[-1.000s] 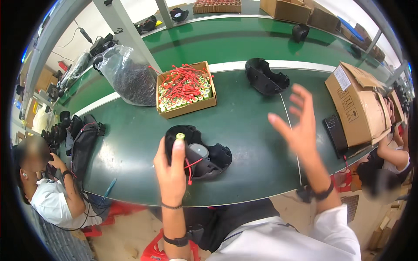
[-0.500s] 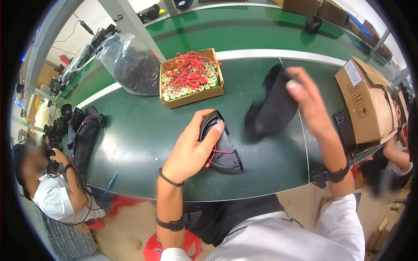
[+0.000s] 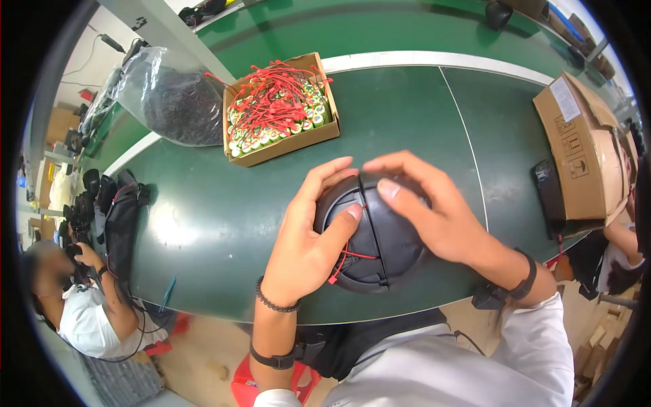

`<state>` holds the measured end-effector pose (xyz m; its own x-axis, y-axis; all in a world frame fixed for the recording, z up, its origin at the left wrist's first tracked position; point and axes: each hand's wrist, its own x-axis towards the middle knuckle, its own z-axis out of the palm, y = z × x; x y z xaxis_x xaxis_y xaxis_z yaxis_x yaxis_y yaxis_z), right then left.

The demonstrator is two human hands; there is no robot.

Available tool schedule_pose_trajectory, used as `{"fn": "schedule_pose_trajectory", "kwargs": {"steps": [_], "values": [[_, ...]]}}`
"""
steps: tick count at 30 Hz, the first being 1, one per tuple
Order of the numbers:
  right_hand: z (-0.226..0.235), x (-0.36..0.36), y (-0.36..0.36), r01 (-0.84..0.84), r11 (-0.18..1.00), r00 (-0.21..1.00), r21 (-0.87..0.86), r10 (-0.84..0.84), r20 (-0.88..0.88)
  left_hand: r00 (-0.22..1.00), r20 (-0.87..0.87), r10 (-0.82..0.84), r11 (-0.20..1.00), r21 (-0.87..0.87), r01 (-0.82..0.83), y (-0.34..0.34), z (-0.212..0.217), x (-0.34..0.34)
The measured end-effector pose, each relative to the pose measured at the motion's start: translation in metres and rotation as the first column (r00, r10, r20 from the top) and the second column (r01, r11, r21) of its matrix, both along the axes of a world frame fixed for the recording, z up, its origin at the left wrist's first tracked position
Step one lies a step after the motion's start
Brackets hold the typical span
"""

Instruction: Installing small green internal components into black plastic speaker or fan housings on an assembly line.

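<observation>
My left hand (image 3: 302, 241) is closed round a black plastic half-shell (image 3: 366, 237), its thumb inside the hollow. A thin red lead with a small plug (image 3: 333, 277) hangs out of that shell. Against its straight edge sits a second black rounded shell (image 3: 399, 247), the two together making a roughly round body with a narrow seam. My right hand (image 3: 444, 217) grips this second shell, fingers over its far side and thumb on top. Its underside is hidden.
Beyond my hands stands an open cardboard box (image 3: 291, 150) of green-and-white battery cells with red leads. Left of it lies a clear plastic bag (image 3: 176, 102) of black material. At right are a large carton (image 3: 576, 149) and a black case (image 3: 548, 193). Co-workers sit at both sides.
My right hand has brought its black shell leftward from over the right of the table and set it against the half-shell in my left hand.
</observation>
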<state>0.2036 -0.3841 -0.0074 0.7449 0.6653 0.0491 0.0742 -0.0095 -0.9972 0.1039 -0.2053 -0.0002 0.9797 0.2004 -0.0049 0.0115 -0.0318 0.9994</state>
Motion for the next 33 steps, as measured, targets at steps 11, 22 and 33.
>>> {"fn": "schedule_pose_trajectory", "kwargs": {"steps": [11, 22, 33], "values": [[-0.005, -0.004, 0.003, 0.030, 0.990, 0.981, 0.140, -0.003, -0.193, 0.997, -0.046, -0.054, 0.999, 0.001, 0.054, 0.002, 0.003, 0.004], [-0.006, -0.014, -0.003, 0.101, 0.987, 0.974, 0.125, -0.072, -0.214, 0.997, 0.026, 0.078, 0.991, -0.112, -0.075, -0.010, -0.007, 0.002], [-0.016, -0.022, -0.004, 0.168, 0.974, 0.980, 0.150, -0.149, -0.130, 0.987, 0.124, 0.098, 0.993, -0.074, -0.089, -0.010, -0.016, 0.003]]}}
